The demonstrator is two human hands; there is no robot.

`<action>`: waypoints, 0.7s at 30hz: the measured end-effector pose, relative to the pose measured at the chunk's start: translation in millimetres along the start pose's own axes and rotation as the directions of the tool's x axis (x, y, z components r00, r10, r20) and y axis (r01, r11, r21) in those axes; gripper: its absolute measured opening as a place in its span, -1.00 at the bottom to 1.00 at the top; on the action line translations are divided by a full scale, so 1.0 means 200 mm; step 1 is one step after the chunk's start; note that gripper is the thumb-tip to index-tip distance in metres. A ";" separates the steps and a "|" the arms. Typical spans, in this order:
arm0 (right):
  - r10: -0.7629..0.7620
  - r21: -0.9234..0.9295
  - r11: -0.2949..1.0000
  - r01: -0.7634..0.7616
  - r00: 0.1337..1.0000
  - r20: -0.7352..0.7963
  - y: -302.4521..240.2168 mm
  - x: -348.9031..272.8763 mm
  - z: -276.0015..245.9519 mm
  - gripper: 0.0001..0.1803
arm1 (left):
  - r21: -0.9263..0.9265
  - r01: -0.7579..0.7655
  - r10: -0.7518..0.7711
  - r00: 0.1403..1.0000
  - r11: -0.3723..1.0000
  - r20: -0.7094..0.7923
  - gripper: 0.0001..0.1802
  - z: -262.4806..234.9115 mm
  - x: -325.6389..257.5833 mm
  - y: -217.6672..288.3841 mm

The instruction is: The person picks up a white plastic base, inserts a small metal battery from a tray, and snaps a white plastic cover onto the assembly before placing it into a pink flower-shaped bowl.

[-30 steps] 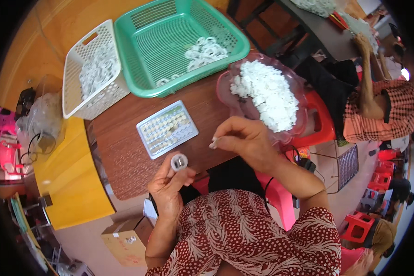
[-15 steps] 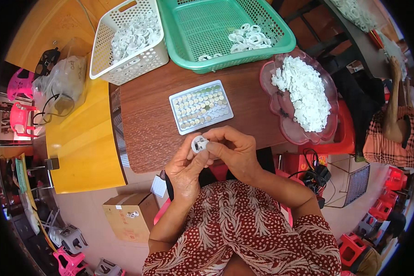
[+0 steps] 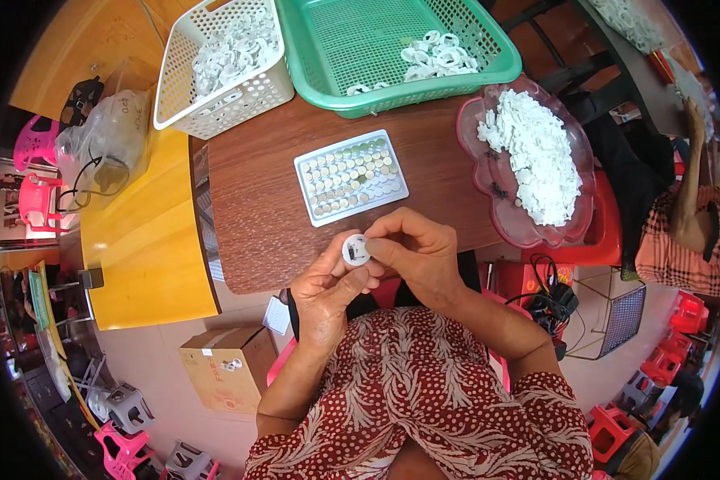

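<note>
— Where is the white round piece point(image 3: 355, 250)?
— Clamped in your left hand point(image 3: 322, 286), near the counter point(image 3: 248, 200)'s edge.
— And your right hand point(image 3: 421, 254)?
— At its rim; whether gripping, you cannot tell.
— Beyond?
— The pale tray point(image 3: 386, 192), on the counter.

the right hand point(image 3: 421, 258) has moved in to touch the round white piece point(image 3: 354, 250).

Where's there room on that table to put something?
Bare wood on the brown table: left of the tray, this side of the white basket; and between tray and pink bowl. Crowded: the far side, by the green basket; the near edge, by left hand and right hand.
</note>
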State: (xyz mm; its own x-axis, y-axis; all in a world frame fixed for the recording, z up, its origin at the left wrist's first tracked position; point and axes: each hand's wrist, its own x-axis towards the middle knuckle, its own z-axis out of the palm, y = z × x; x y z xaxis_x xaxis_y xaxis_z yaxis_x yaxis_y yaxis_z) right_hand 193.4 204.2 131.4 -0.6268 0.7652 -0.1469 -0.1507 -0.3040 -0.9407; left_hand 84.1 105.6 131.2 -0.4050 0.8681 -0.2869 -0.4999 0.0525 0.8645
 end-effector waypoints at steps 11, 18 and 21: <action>-0.288 -0.398 0.881 0.258 0.957 -0.019 0.05 0.01 0.03 -0.90 | 0.001 -0.010 0.010 1.000 1.000 -0.022 -0.57 0.00 0.00 -0.02; -0.520 -0.562 0.650 0.511 0.839 0.161 0.04 0.03 0.00 -0.89 | -0.004 0.007 -0.007 1.000 1.000 0.002 -0.61 0.02 0.01 0.00; -0.507 -0.575 0.639 0.510 0.842 0.184 0.04 0.03 -0.01 -0.89 | -0.032 0.038 -0.038 0.999 0.999 0.013 -0.60 0.02 0.02 0.00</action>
State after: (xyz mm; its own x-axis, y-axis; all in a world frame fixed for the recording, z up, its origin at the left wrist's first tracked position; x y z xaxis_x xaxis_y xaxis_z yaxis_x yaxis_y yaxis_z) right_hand 190.7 207.6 122.6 -0.5921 0.6943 0.4090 0.0236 0.5223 -0.8524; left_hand 86.5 110.6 131.5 -0.3763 0.8716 -0.3141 -0.5389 0.0699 0.8395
